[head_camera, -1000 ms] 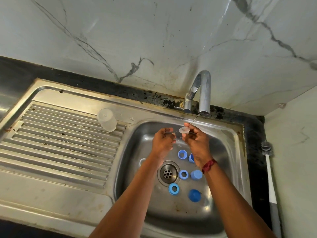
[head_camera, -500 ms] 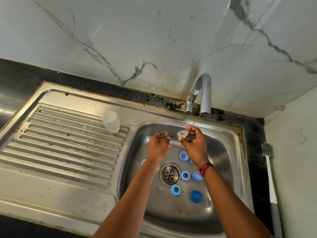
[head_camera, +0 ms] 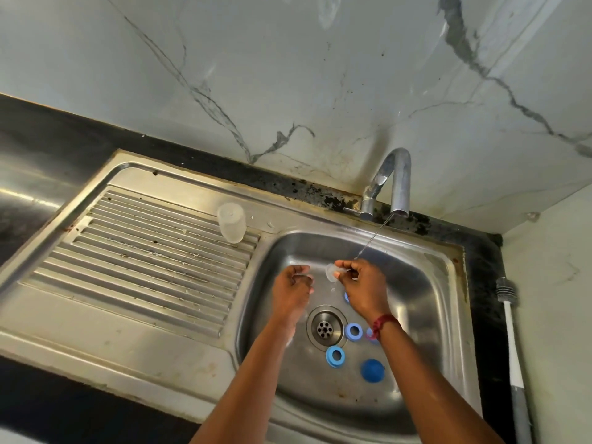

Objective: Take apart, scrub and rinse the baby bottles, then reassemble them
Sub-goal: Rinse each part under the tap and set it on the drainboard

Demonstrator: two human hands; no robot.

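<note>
My right hand (head_camera: pixel 362 286) pinches a clear silicone teat (head_camera: pixel 331 271) just below a thin stream of water (head_camera: pixel 373 240) running from the tap (head_camera: pixel 395 181). My left hand (head_camera: pixel 291 293) hovers a little to the left of the teat with its fingers curled, and nothing shows in it. Two blue screw rings (head_camera: pixel 335 356) (head_camera: pixel 353 331) and a blue dome cap (head_camera: pixel 372 371) lie on the floor of the sink basin (head_camera: pixel 426 302), near the drain (head_camera: pixel 325 328). More blue parts are partly hidden under my right wrist. A clear bottle body (head_camera: pixel 231 222) stands on the drainboard.
The ribbed steel drainboard (head_camera: pixel 144 261) stretches left of the basin. A white-handled bottle brush (head_camera: pixel 509 315) leans in the right corner against the wall. A dark counter edge borders the sink at the back and front.
My left hand has drawn away to the left from the teat, which stays in my right hand. Both hands sit slightly lower in the basin.
</note>
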